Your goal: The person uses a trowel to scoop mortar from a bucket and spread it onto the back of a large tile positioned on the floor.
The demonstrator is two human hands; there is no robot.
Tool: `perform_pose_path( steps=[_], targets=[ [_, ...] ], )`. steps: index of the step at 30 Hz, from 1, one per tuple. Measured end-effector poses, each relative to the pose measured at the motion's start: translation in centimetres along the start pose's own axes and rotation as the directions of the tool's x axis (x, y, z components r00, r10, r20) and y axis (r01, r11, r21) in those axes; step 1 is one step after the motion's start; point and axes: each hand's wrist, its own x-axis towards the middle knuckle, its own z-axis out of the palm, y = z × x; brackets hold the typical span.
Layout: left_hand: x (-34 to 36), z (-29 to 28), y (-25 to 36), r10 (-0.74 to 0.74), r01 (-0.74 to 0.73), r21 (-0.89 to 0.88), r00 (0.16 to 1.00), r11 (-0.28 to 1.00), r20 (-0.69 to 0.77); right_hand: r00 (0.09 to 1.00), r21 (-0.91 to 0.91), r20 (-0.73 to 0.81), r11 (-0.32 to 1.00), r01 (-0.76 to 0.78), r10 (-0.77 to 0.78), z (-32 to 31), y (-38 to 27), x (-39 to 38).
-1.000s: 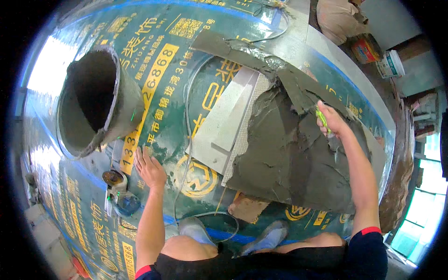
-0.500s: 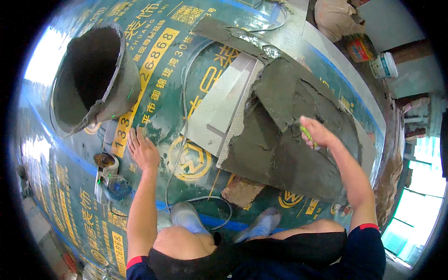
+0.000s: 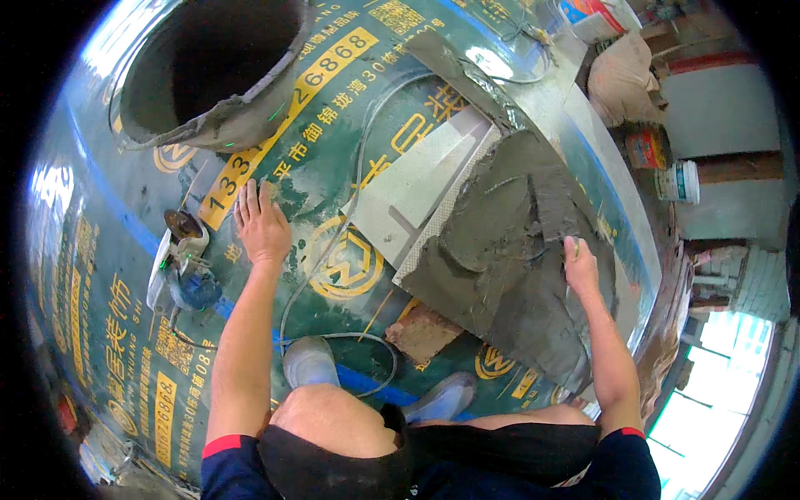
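Nearest, past the crouching person's knees, two grey shoes stand apart on a printed green floor covering, a loop of grey cable between and beyond them. Just past the shoes a rough reddish brick sits at the near edge of a mortar-covered slab, perhaps to keep that edge raised. On the left lies an angle grinder with a blue body, well apart from the wet material. The left hand rests palm down on the covering, its fingers moderately spread and holding nothing, probably to brace the leaning body. On the right, the right hand has its fingers closed around the handle of a trowel-like tool, likely a grip for pressing the blade flat; that blade is so coated that its outline is hard to tell. The grey mortar lies right of centre over the slab, looking wet and thick, smooth in broad patches, ridged in others, ragged at the rim, where a dimpled strip of slab shows. Left of it are pale flat pieces. Farther off stand a mortar-crusted bucket, a pale sack and a white pail.
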Motion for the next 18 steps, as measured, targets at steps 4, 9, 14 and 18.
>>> perform_pose_path(
  steps=[4, 9, 14, 18],
  targets=[
    [-0.4, -0.4, -0.8, 0.012, -0.012, 0.004, 1.000, 1.000, -0.026, 0.896, 0.474, 0.417, 0.805, -0.357, 0.152, -2.7, -5.0, 3.7],
    [-0.5, -0.6, -1.0, 0.010, -0.010, 0.003, 1.000, 1.000, -0.016, 0.784, 0.529, 0.612, 0.685, -0.502, 0.102, -1.3, -12.4, 7.2],
    [-0.1, -0.4, -0.5, 0.007, -0.007, 0.021, 1.000, 1.000, -0.006, 0.727, 0.582, 0.683, 0.650, -0.488, -0.066, 1.7, -14.9, 4.9],
    [-0.3, -0.4, -0.6, -0.007, 0.008, 0.030, 1.000, 1.000, -0.003, 0.661, 0.556, 0.730, 0.714, -0.426, -0.174, 1.9, -18.9, 1.2]
  ],
)
